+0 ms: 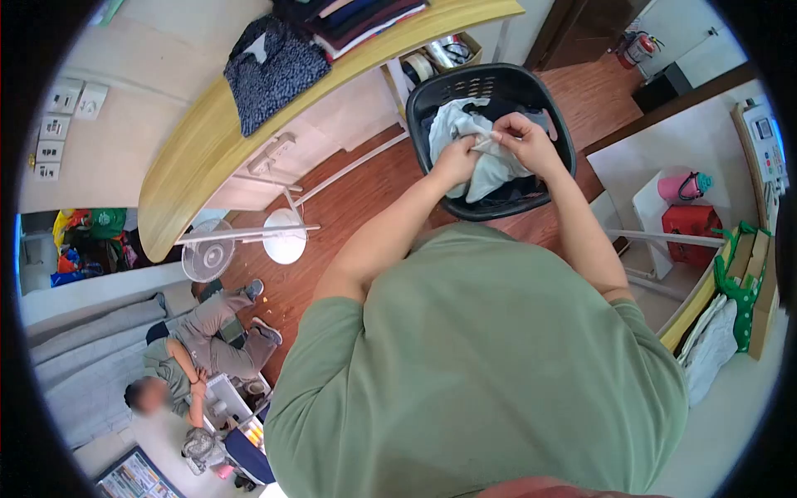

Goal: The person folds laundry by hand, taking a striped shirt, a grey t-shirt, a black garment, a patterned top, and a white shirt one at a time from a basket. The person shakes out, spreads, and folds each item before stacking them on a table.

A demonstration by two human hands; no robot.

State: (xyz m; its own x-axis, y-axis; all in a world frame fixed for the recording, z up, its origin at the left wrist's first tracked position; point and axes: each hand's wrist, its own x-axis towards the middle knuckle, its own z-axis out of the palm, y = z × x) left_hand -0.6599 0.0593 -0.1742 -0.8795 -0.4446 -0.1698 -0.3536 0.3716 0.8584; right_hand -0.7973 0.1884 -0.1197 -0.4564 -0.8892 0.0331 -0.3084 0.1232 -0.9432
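Over a black laundry basket (pixel 422 101), both of my hands are closed on a pale, whitish garment (pixel 491 176). My left hand (pixel 457 159) grips the cloth at its left side. Close beside it, my right hand (pixel 529 143) pinches an upper part of the same cloth between thumb and fingers. The garment is bunched up and hangs down into the basket, so its kind is hidden. Dark clothes (pixel 508 109) lie under and around it inside the basket.
A curved wooden table (pixel 178 174) at left bears a dark patterned garment (pixel 274 75) and folded clothes (pixel 349 29). Below stands a white fan (pixel 207 249). Another person (pixel 195 349) sits at lower left. At right, a wooden shelf edge (pixel 682 325) holds a green bag (pixel 741 290).
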